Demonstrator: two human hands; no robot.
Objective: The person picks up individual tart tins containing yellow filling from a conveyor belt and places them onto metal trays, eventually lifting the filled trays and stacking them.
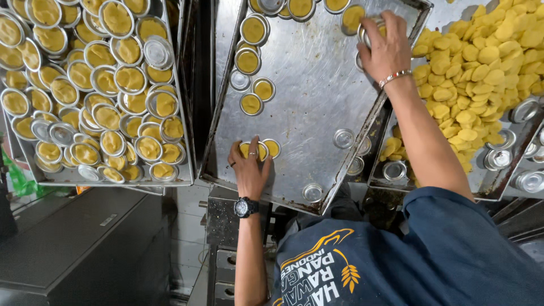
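On metal tray [317, 85] — hands: left [249, 167] presses dough-filled tin [252, 150] | right [385, 48] grips tin stack [368, 31]

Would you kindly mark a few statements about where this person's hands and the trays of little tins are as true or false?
1. The left hand rests on a small filled tin at the near edge of the middle tray. True.
2. The right hand lies in the heap of loose yellow dough pieces. False: it reaches to tins at the far right corner of the middle tray.
3. The left tray is crowded with filled tins. True.
4. The middle tray is packed full. False: most of its metal is bare, with scattered tins.
5. The left wrist wears a dark watch. True.
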